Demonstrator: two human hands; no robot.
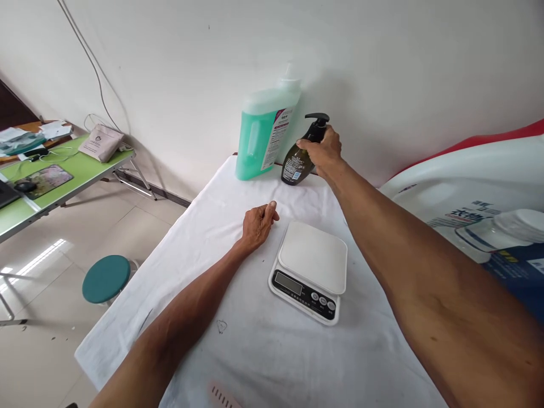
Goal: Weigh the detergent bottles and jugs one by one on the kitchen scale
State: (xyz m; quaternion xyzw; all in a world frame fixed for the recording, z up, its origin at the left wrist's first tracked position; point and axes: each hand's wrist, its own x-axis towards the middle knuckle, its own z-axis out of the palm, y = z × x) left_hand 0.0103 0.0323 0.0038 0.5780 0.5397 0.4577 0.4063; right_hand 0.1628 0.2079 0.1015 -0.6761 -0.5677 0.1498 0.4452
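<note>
My right hand (323, 153) is wrapped around the neck of a dark pump bottle (297, 163) that stands tilted at the far end of the white-covered table (255, 351). Just left of it stands a big green liquid jug (261, 139) with a white top, against the wall. My left hand (258, 224) rests on the cloth in a loose fist, holding nothing. A white digital kitchen scale (312, 269) lies on the cloth to the right of that hand, its platform bare.
Large white, blue and red detergent containers (480, 192) crowd the right edge. To the left, a teal round stool (106, 277) stands on the tiled floor, and a green folding table (46, 181) carries papers, a mouse and a pouch.
</note>
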